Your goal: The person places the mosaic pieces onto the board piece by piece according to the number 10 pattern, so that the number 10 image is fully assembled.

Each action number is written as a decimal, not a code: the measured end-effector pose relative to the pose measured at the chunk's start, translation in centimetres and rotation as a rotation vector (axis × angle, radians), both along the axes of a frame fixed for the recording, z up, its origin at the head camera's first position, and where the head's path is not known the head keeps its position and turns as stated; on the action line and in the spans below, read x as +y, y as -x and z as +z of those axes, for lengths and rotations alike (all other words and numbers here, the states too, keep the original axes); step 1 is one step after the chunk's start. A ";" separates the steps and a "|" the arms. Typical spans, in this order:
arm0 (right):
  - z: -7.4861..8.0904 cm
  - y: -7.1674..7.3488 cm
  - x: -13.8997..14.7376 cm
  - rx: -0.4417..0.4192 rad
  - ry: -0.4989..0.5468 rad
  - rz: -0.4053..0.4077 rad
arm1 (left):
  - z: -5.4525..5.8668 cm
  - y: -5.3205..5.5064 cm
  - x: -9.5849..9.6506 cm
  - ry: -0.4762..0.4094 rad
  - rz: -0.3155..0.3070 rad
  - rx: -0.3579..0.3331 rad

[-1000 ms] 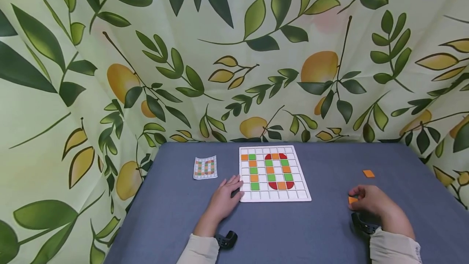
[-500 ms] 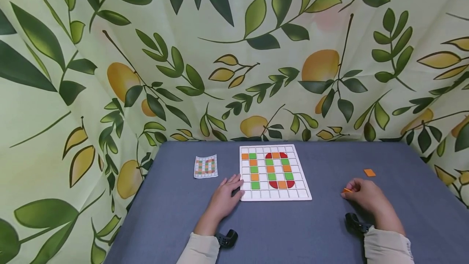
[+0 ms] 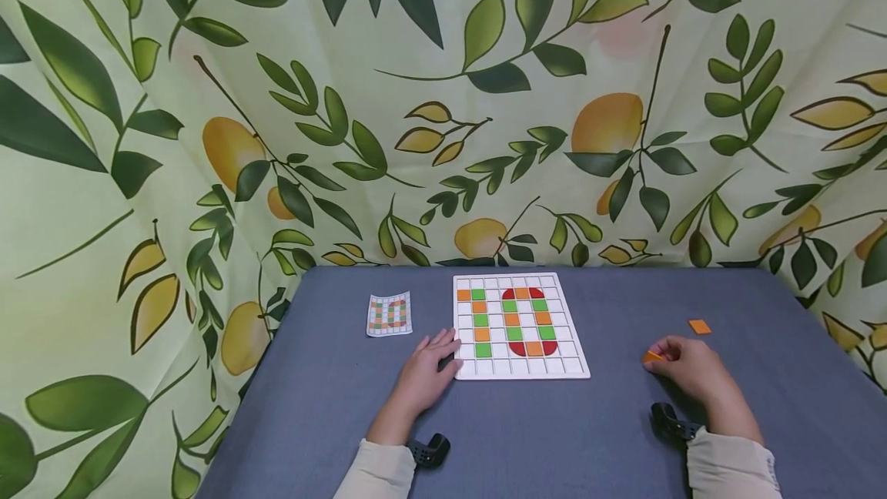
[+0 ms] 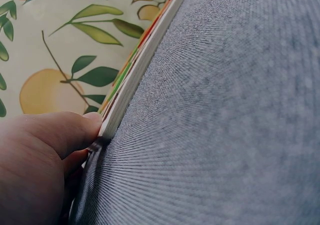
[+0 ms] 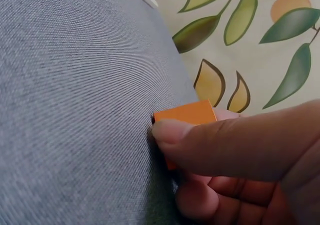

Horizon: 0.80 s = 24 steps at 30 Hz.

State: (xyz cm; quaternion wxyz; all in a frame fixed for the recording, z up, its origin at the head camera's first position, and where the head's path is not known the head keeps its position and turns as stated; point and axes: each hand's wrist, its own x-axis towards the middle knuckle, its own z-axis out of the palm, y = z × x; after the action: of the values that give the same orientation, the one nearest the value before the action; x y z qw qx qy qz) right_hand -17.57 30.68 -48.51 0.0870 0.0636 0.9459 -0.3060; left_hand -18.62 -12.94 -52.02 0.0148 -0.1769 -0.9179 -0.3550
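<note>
A white grid board [image 3: 573, 356] lies on the table, bearing green, orange and red tiles that form a 1 and a 0. My left hand [image 3: 424, 374] rests at its left edge with fingers fairly straight; in the left wrist view the thumb [image 4: 70, 132] touches the board's side. To the right of the board, my right hand [image 3: 690, 370] pinches an orange square tile [image 5: 187, 112] between thumb and fingers, close over the cloth. Farther back on that side, another orange tile [image 3: 700, 326] lies flat.
A small printed card [image 3: 389, 316] with a matching grid pattern lies left of the board. The table [image 3: 312, 406] has a grey-blue cloth. Behind it hangs a leaf-and-fruit patterned curtain [image 3: 360, 14].
My right hand has moved slightly left and away from me with the orange tile, which now tilts in its grip. The left hand stays at the board's edge.
</note>
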 end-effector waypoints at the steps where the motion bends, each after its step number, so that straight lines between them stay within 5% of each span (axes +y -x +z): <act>1: 0.0 0.0 0.0 0.007 0.002 0.004 | 0.0 0.0 0.0 0.001 0.000 0.000; 11: -0.7 0.0 -0.4 0.112 0.017 -0.006 | -0.1 0.0 0.0 -0.010 -0.005 0.011; 24: -1.0 0.3 -0.3 0.081 -0.029 0.016 | -0.2 0.1 -0.1 -0.003 -0.003 0.002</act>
State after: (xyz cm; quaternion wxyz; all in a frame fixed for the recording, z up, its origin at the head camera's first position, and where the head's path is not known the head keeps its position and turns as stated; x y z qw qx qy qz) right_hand -17.86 30.43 -49.47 0.0503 0.0447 0.9535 -0.2938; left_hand -18.74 -12.99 -52.24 0.0155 -0.1785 -0.9170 -0.3564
